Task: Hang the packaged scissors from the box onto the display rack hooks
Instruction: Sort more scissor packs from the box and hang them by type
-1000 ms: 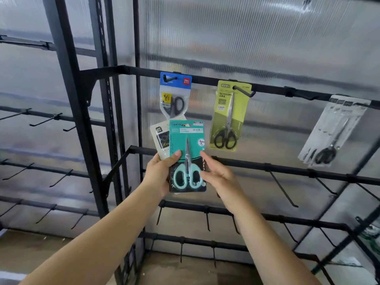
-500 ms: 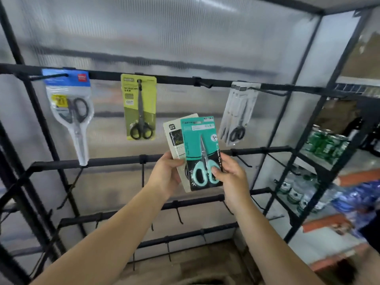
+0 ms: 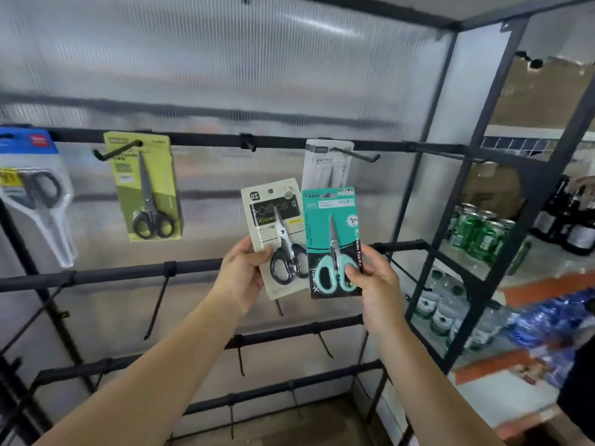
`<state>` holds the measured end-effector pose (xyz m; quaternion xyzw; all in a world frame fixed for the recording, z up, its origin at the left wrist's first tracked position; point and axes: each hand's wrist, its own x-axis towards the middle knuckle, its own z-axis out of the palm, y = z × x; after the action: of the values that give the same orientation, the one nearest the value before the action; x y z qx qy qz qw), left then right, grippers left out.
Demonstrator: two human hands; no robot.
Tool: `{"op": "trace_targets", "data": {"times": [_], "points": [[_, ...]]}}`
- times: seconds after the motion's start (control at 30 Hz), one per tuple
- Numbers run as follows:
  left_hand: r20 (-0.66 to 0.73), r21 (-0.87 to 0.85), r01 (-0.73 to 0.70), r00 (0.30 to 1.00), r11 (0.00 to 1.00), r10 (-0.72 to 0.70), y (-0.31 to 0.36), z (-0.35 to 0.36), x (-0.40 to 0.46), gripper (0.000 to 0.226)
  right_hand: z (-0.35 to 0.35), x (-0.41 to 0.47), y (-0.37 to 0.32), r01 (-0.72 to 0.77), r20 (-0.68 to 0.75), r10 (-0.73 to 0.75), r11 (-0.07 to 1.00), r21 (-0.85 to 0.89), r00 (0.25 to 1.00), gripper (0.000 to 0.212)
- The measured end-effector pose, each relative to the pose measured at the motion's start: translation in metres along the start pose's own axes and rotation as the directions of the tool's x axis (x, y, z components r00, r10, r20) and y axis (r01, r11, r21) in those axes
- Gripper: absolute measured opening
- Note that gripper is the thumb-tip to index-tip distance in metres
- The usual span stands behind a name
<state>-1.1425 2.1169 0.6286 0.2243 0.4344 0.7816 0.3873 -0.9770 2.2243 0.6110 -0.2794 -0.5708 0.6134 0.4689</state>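
Note:
My left hand (image 3: 241, 275) grips a cream pack of black-handled office scissors (image 3: 275, 230) by its lower left edge. Beside it, my right hand (image 3: 373, 281) pinches a teal pack of mint-handled scissors (image 3: 331, 233) at its lower right corner. Both packs are held upright in front of the black display rack (image 3: 199, 140). On the top bar hang a blue-topped clear pack (image 3: 32, 188), a green pack (image 3: 145, 185) and a white pack (image 3: 326, 162), the last partly hidden behind the teal one. A bare hook (image 3: 249, 144) juts out between the green and white packs.
Lower rack bars (image 3: 112, 273) carry several bare hooks. To the right, a black shelf unit (image 3: 502, 194) holds green cans (image 3: 479, 230), dark bottles (image 3: 576, 220) and water bottles (image 3: 447, 310). Blue-wrapped bottle packs (image 3: 547, 323) lie at the lower right.
The view swung right along the rack. The two packs, stacked in my left hand before, are now separated: my right hand holds the teal one apart from the cream one.

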Motion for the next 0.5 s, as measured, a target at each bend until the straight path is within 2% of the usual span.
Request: {"op": "trace_targets", "data": {"times": [0.13,0.27,0.37,0.5], "points": [[-0.043,-0.004,-0.077,0.996,0.997,0.076,0.007,0.003,0.000,0.029,-0.003,0.011,-0.003,0.012,0.024,-0.015,0.996,0.093,1.000,0.042],[-0.088,0.007,-0.152,0.984,0.988,0.152,0.019,0.002,-0.006,0.030,0.004,0.016,-0.004,0.023,0.112,-0.037,0.991,0.128,0.993,0.041],[-0.101,0.006,-0.202,0.974,0.979,0.201,0.036,-0.006,-0.017,0.036,0.027,0.020,-0.008,0.049,0.214,-0.078,0.989,0.138,0.974,0.040],[-0.137,0.051,-0.269,0.952,0.962,0.273,0.063,-0.024,-0.033,0.031,0.068,0.024,-0.021,0.108,0.303,-0.158,0.978,0.177,0.940,0.042]]}}
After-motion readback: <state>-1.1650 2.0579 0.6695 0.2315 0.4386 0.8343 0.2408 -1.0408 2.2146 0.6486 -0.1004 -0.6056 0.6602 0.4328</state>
